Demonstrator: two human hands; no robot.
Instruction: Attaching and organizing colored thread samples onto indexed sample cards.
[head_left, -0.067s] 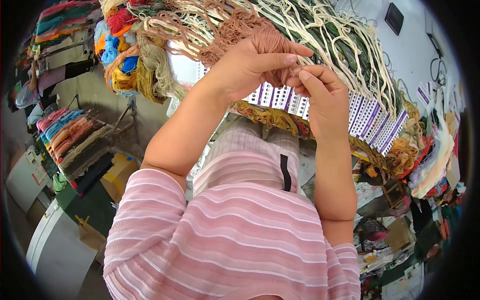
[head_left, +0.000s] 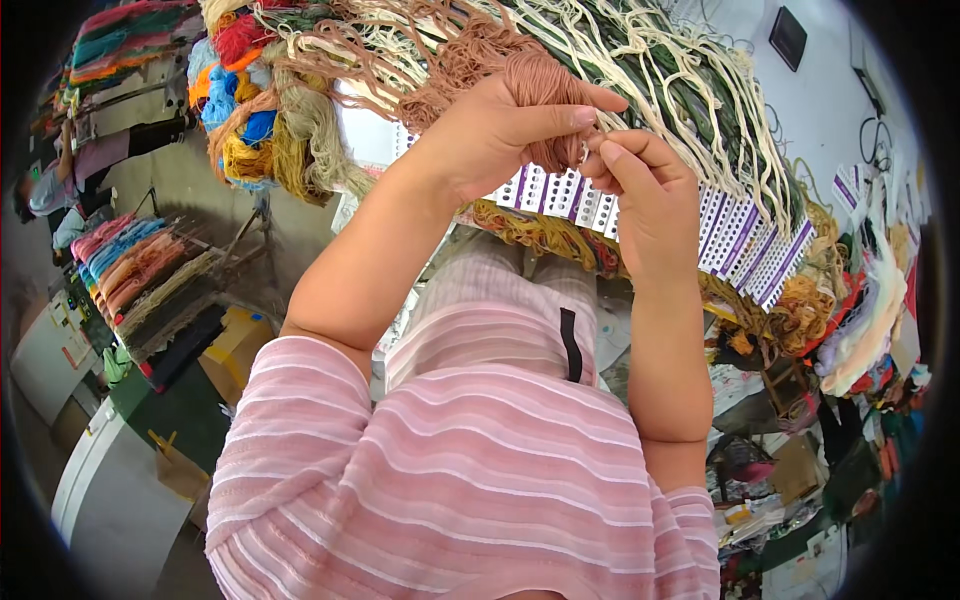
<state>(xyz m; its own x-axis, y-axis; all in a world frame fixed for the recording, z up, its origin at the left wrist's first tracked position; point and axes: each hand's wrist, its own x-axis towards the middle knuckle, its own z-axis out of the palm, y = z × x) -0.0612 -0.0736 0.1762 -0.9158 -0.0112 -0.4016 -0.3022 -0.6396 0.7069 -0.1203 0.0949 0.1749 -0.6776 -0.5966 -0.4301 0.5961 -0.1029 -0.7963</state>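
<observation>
Brown yarn (head_left: 543, 88) runs in a thick bunch through my left hand (head_left: 492, 140), whose fingers wrap round it with the thumb laid along the near side. Close against its lower end, my right hand (head_left: 648, 185) pinches thumb to forefinger at a small whitish strand or loop, too fine to make out for sure. Below both hands lie white cards with purple stripes and rows of dark holes (head_left: 560, 195). The loose brown strands trail up and left over the table.
Cream yarn (head_left: 690, 100) and dark green yarn spread across the far right. Coloured skeins (head_left: 240, 120) hang at the left table end, mustard yarn (head_left: 540, 228) along the near edge. Racks of yarn (head_left: 145, 265) and another person (head_left: 60, 190) are further left. A black device (head_left: 788, 38) lies top right.
Hardly anything differs. My fingertips have shifted slightly at the lower end of the brown yarn, where the whitish bit shows a little more plainly.
</observation>
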